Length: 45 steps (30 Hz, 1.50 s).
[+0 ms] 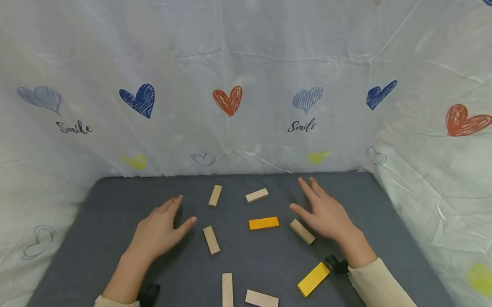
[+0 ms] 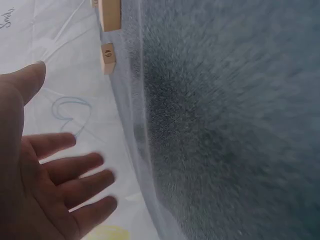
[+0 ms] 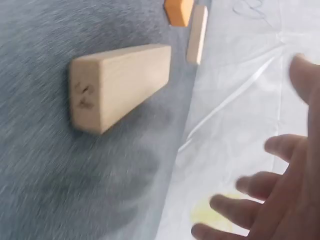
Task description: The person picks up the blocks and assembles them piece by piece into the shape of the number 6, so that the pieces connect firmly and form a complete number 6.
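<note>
My left hand (image 1: 159,231) hovers over the left part of the table, fingers spread and holding nothing. Closest to its thumb lies a plain wooden block (image 1: 211,240). On the other side, my right hand (image 1: 326,212) is also empty, its fingers extended, above another plain wooden block (image 1: 302,232). The right wrist view shows a wooden block (image 3: 120,85) with dark marks on its end, apart from the fingers. An orange block (image 1: 263,223) lies between the hands, and a yellow block (image 1: 313,279) lies nearer, by the right wrist. In the left wrist view, one small block (image 2: 108,58) bears a number.
Two plain blocks, one upright in view (image 1: 215,195) and one slanted (image 1: 257,195), lie toward the back. Two more, a left one (image 1: 227,292) and a right one (image 1: 262,300), lie at the front. Behind the grey tabletop (image 1: 177,275) hangs a white heart-printed sheet (image 1: 262,139).
</note>
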Motion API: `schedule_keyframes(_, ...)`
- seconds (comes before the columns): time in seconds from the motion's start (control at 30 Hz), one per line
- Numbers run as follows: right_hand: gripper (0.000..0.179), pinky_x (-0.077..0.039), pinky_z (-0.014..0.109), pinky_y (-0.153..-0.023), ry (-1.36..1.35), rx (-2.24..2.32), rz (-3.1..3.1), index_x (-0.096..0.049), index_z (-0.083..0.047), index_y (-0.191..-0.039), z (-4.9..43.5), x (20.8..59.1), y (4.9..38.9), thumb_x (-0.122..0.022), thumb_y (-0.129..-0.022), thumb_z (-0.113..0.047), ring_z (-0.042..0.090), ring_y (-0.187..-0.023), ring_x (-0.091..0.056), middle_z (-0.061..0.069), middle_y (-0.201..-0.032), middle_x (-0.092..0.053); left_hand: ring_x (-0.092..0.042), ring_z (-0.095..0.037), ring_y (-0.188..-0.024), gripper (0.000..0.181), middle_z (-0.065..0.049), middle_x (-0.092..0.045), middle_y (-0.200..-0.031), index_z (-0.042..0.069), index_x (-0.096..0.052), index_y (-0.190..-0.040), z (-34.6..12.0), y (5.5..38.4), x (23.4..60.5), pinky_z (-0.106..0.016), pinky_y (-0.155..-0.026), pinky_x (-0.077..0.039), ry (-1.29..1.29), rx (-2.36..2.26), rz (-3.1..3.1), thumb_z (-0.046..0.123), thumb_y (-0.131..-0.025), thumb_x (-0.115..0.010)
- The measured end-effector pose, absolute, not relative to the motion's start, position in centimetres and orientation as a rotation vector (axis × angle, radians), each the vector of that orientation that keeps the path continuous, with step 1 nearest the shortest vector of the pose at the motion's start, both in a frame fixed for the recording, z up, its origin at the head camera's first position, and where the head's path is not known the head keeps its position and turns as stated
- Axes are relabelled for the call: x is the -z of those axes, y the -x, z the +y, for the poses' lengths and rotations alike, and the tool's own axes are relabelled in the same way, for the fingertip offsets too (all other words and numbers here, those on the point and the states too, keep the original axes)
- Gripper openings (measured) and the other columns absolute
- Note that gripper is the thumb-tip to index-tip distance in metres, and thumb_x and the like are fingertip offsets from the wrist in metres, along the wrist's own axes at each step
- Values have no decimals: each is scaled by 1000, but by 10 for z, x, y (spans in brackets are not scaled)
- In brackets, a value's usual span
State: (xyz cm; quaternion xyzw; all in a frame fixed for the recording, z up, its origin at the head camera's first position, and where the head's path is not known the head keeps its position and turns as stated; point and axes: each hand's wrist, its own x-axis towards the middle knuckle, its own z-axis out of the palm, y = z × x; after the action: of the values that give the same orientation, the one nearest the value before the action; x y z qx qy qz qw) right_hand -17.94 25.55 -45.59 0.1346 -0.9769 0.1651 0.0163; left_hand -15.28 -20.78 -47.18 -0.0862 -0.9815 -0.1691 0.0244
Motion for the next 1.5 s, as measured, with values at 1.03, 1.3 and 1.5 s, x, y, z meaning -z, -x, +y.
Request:
schedule_keyframes(1.03,47,-60,48,-101,-523,-1317,-2934,-67,-7,-149,181,506,251,-78,-104,-12,31,-123,-67,13,-146,-66,-59,-38,-141,54,-13,-63,-152,11,-67,-149,-167,223,517,-66,-116,-46,550,919,-2975,30,-101,-84)
schedule_keyframes(1.3,38,-60,45,-96,-537,-1271,-2934,-73,-6,-141,182,508,260,-78,-103,-7,27,-113,-67,11,-133,-70,-56,-38,-142,54,-10,-64,-153,16,-70,-147,-165,233,520,-69,-119,-39,558,901,-2962,36,-99,-85)
schedule_keyframes(1.5,30,-58,45,-96,-592,-1194,-2940,-79,-10,-133,182,505,266,-78,-103,-10,24,-108,-65,6,-126,-71,-61,-36,-136,49,-9,-68,-147,17,-74,-142,-163,235,515,-67,-117,-44,581,836,-2946,34,-98,-86)
